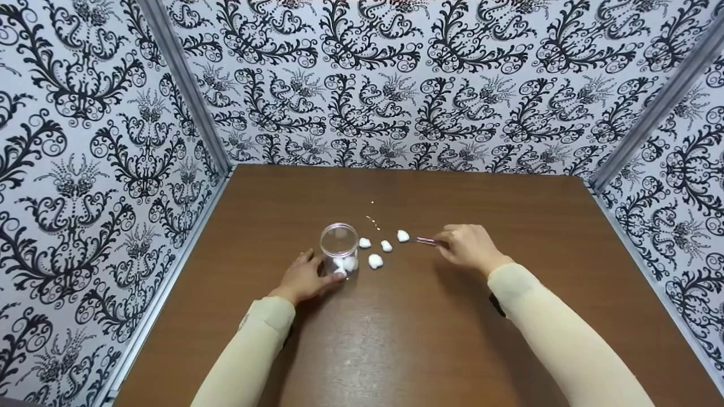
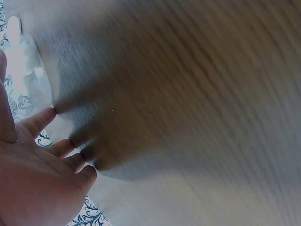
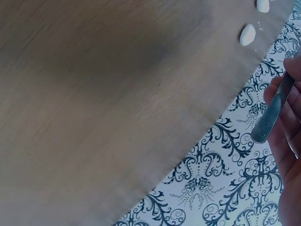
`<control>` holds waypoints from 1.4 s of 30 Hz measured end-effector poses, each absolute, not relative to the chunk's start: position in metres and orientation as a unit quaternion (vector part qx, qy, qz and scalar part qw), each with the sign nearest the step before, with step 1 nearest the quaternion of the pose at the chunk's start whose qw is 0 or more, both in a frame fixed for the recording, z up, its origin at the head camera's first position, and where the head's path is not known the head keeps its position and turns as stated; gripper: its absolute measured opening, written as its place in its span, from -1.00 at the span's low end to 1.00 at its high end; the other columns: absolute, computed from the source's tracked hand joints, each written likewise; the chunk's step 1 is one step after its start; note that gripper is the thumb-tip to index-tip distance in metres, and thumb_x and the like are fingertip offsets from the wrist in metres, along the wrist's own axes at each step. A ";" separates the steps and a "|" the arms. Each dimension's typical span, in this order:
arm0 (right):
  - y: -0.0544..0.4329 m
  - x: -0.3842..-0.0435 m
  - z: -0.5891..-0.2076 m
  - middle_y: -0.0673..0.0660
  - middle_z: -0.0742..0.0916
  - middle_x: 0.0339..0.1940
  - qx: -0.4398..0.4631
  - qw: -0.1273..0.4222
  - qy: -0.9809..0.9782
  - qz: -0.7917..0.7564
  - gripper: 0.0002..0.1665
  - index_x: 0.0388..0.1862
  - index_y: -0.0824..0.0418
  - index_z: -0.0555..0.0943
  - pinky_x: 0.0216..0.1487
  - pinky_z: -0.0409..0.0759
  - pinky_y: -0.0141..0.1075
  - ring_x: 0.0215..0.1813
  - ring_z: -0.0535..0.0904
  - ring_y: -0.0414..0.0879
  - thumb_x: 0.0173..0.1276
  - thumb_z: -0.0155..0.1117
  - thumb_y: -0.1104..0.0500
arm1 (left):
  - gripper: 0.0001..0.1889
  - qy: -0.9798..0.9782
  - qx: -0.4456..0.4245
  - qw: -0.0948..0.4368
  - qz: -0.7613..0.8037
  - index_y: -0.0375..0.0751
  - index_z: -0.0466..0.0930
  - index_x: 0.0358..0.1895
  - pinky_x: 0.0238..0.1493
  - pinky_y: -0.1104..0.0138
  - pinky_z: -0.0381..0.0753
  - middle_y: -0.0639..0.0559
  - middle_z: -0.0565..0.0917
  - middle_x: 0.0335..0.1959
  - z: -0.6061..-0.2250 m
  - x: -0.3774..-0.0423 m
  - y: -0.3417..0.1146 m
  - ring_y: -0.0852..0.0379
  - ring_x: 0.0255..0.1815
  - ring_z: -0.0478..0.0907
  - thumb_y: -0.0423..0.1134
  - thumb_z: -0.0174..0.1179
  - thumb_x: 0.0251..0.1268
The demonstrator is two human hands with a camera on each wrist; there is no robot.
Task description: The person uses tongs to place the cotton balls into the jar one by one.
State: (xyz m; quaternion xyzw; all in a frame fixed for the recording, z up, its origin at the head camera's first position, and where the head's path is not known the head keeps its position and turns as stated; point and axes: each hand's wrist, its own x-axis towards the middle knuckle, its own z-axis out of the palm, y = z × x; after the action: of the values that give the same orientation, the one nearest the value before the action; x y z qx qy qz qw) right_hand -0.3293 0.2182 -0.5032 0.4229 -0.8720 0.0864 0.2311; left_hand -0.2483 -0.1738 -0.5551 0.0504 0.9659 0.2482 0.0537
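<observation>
A clear plastic jar stands on the table with several white cotton balls inside. My left hand holds it low on its left side, the thumb across the near side; in the left wrist view the fingertips come down at the table beside the jar. My right hand grips a metal utensil whose flat, rounded handle end resembles a spoon's. Its far end points left at a white cotton ball, which overlaps the tip. Three more cotton balls lie between jar and utensil.
The brown wooden table carries small white crumbs behind the cotton balls. Patterned black-and-white panels wall in the back and both sides, with grey metal posts at the corners.
</observation>
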 end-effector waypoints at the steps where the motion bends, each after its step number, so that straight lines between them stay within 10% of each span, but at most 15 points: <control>1: 0.219 -0.330 -0.504 -0.03 0.65 -0.49 0.421 0.230 -0.873 0.086 -0.89 -0.34 0.14 0.78 -0.60 0.53 -0.09 -0.54 0.57 -0.09 0.10 0.47 0.20 | -0.14 0.966 0.051 0.052 0.250 -0.19 0.36 0.46 0.43 -0.14 0.08 -0.42 0.20 0.48 -0.555 -0.248 -0.174 -0.39 0.50 0.05 0.34 0.19 0.26; 42: 0.188 -0.358 -0.518 0.09 0.66 -0.53 0.341 0.160 -0.925 0.038 -0.92 -0.48 0.15 0.71 -0.50 0.56 0.07 -0.49 0.62 0.12 0.15 0.47 0.23 | -0.15 0.967 0.050 0.047 0.247 -0.07 0.33 0.49 0.40 -0.15 0.14 -0.41 0.20 0.48 -0.554 -0.247 -0.173 -0.37 0.50 0.07 0.34 0.22 0.23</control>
State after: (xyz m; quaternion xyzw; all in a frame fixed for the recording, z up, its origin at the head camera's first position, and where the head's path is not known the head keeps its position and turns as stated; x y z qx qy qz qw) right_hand -0.3584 0.1881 -0.5179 0.3414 -0.9255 0.0377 0.1598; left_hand -0.2469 -0.1728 -0.5535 0.0502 0.9666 0.2467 0.0474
